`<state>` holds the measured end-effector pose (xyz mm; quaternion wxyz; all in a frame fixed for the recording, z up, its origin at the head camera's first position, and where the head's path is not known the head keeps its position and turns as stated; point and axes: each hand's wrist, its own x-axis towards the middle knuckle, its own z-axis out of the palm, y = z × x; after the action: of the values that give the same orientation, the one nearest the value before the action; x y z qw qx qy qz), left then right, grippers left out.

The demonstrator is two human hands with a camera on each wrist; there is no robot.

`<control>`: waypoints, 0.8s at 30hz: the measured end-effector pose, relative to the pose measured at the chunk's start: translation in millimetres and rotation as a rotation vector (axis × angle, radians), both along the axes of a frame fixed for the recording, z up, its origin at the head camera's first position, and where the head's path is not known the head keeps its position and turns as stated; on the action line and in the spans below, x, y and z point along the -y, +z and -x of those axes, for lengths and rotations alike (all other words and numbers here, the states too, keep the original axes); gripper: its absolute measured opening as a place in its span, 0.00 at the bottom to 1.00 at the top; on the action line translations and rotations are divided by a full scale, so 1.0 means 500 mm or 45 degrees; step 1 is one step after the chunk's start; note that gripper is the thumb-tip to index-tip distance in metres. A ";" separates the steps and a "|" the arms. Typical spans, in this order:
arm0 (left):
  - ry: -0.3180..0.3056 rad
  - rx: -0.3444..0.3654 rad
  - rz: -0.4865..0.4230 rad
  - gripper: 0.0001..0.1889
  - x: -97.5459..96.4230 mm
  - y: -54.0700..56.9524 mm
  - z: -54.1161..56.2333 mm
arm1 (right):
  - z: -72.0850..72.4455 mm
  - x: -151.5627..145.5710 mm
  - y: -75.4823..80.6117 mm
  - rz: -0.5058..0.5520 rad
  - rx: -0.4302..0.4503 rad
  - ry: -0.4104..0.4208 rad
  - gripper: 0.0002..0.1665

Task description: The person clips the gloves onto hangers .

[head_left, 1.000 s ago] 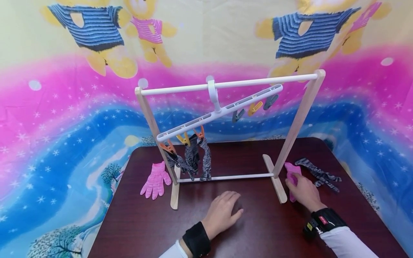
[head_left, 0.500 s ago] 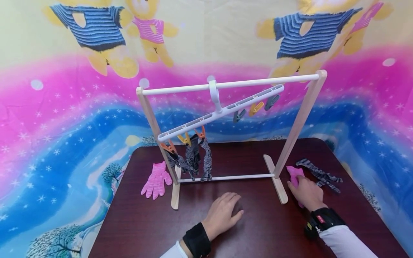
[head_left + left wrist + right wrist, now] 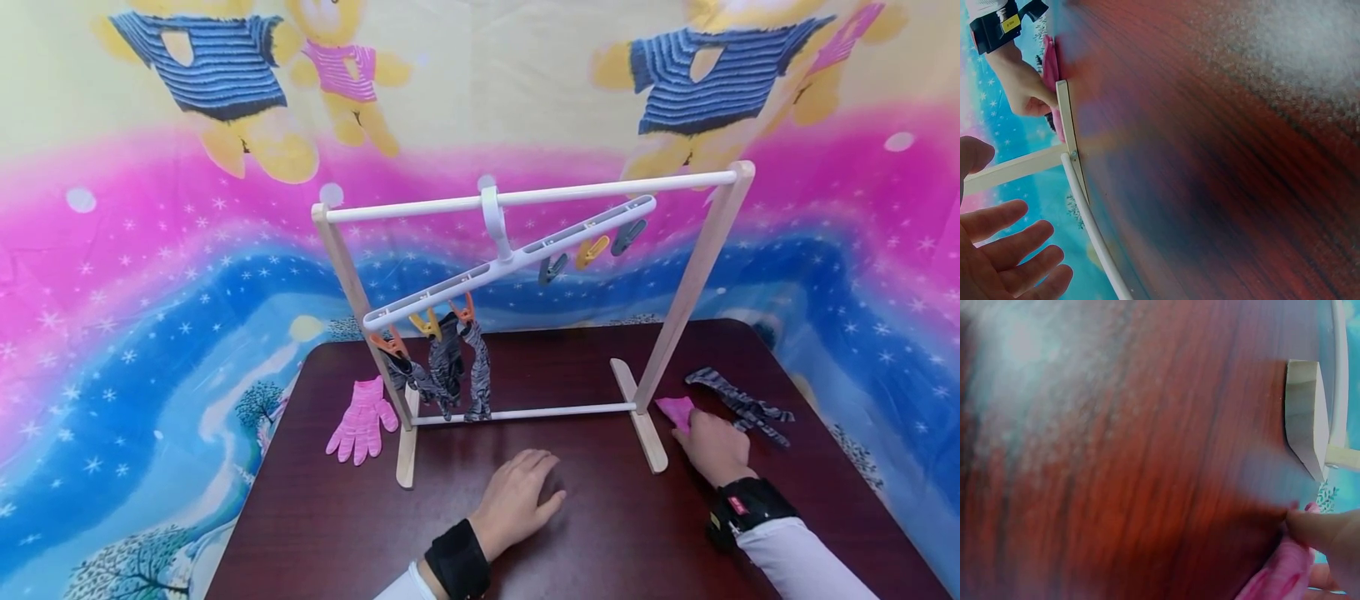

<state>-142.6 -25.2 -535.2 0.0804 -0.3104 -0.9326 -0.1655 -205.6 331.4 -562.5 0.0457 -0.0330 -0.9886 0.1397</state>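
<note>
My right hand [image 3: 712, 447] is at the right of the table, its thumb and fingers pinching a pink knitted glove [image 3: 675, 410]. Most of that glove is covered by the hand in the head view; the right wrist view has part of the bunched pink glove [image 3: 1285, 569] under the thumb. Beside it lies a grey-and-black striped knitted piece [image 3: 738, 402], probably a glove. My left hand [image 3: 516, 500] rests near the middle of the table, holding nothing, fingers relaxed. Another pink glove [image 3: 362, 421] lies flat at the left, fingers toward me.
A wooden rack [image 3: 693, 287] stands mid-table. From its top bar hangs a tilted white clip hanger [image 3: 450, 287]. Grey-black knitted pieces [image 3: 446, 362] hang from orange and yellow pegs on its lower left. Unused pegs [image 3: 592, 252] hang at its right. A printed cloth surrounds the table [image 3: 555, 542].
My right hand has shifted the pink glove slightly toward me, and its near end has gone out of sight under the hand. The left hand has stayed put.
</note>
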 end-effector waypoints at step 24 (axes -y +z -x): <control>0.027 -0.158 -0.077 0.24 0.005 0.012 0.010 | -0.027 -0.008 0.026 0.070 -0.034 -0.029 0.12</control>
<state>-147.5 -27.8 -529.3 0.1493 -0.3078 -0.9236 -0.1732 -192.2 335.6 -549.4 0.0597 -0.0434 -0.9833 0.1666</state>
